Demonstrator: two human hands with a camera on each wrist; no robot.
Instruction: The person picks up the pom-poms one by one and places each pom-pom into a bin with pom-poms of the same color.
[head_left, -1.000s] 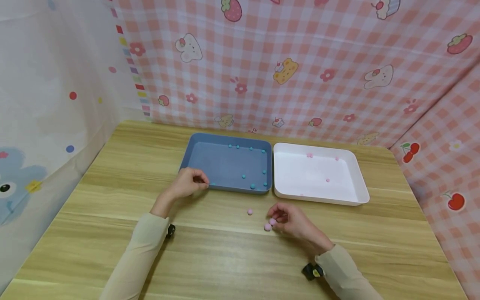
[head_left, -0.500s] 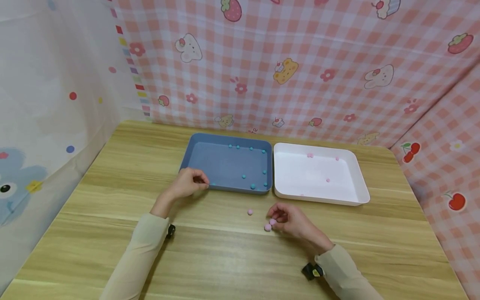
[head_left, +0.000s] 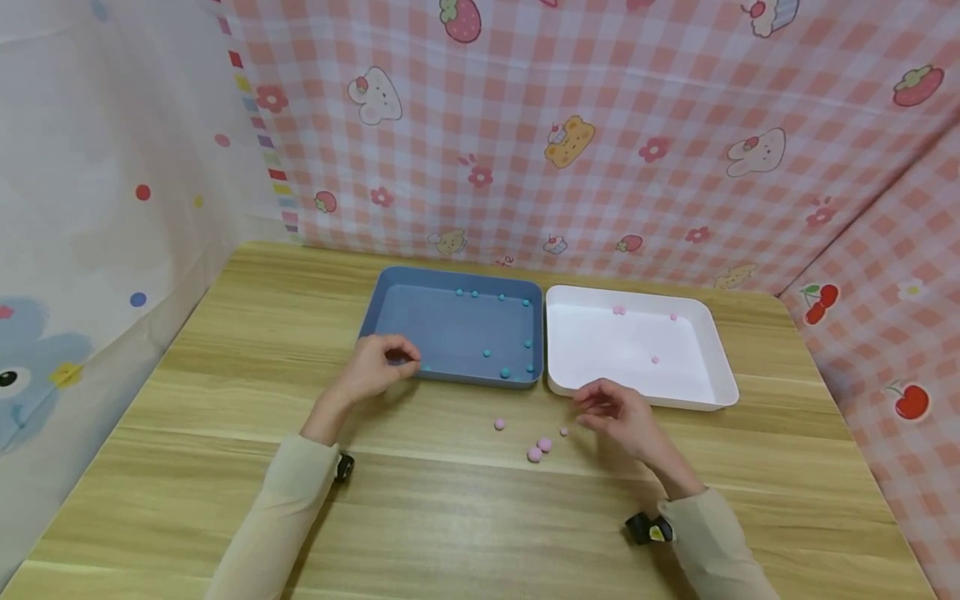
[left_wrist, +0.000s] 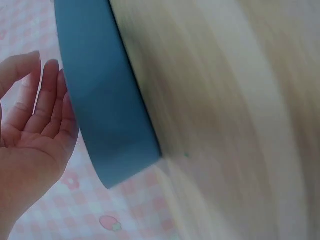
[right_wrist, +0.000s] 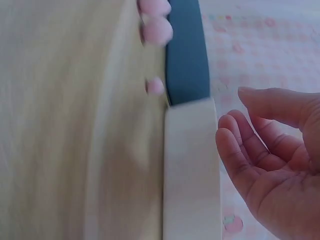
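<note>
While my left grip (head_left: 375, 367) is resting loose-fingered at the blue tray (head_left: 420, 312), my right grip (head_left: 618, 412) is hovering empty and spread near pink balls (head_left: 538, 450) on the counter (head_left: 450, 517).

There are two trays: one blue tray (head_left: 420, 321) and one white tray (head_left: 720, 367). Four pink balls (head_left: 535, 454) lie on the counter (head_left: 465, 517). Three pink balls lie in the white tray, about nine teal balls (head_left: 506, 372) in the blue tray.

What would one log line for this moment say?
left hand: open, at blue tray | right hand: open, near white tray | pink balls: on table
</note>
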